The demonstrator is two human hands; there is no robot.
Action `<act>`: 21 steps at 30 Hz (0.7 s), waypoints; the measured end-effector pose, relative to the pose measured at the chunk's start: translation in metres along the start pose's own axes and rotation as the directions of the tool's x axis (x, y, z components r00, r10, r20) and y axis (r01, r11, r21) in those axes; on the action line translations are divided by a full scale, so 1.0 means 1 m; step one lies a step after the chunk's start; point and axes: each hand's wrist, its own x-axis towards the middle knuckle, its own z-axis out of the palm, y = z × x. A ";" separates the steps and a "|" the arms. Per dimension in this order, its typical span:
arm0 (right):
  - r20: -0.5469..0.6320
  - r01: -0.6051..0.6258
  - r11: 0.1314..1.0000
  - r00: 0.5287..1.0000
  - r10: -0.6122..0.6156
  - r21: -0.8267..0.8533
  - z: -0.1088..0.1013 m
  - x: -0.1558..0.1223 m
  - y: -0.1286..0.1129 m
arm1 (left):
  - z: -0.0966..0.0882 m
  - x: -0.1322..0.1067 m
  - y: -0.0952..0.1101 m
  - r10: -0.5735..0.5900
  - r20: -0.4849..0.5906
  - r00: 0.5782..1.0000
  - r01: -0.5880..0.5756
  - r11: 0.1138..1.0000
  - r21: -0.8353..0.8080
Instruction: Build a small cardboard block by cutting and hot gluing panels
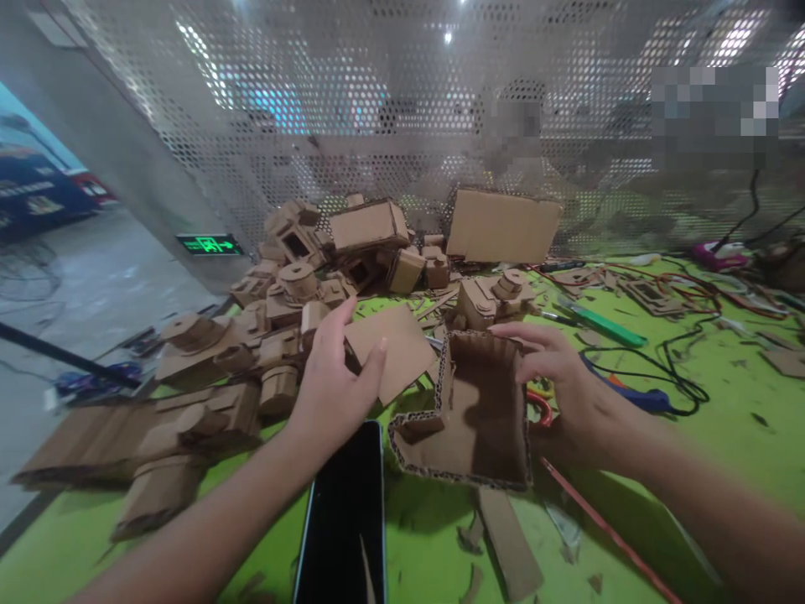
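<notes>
Table [735, 361], green, lies under 1 open cardboard box [475, 419] near the centre, its right wall gripped by the right hand's [553, 369] fingers. Just left, the left hand [333, 369] pinches 1 flat cardboard piece [396, 352], thumb on top. 1 thin red stick [597, 517] lies to the right.

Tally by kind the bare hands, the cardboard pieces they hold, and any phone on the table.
Hands: 2 (left hand, right hand)
Held cardboard pieces: 2 (flat sheet, open box)
Phone: 1
Total: 5
</notes>
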 end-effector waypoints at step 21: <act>0.116 -0.157 0.981 0.979 0.170 -0.116 -0.022 -0.007 0.001 | -0.020 -0.021 0.088 -0.413 0.754 0.511 0.832 0.459 -0.312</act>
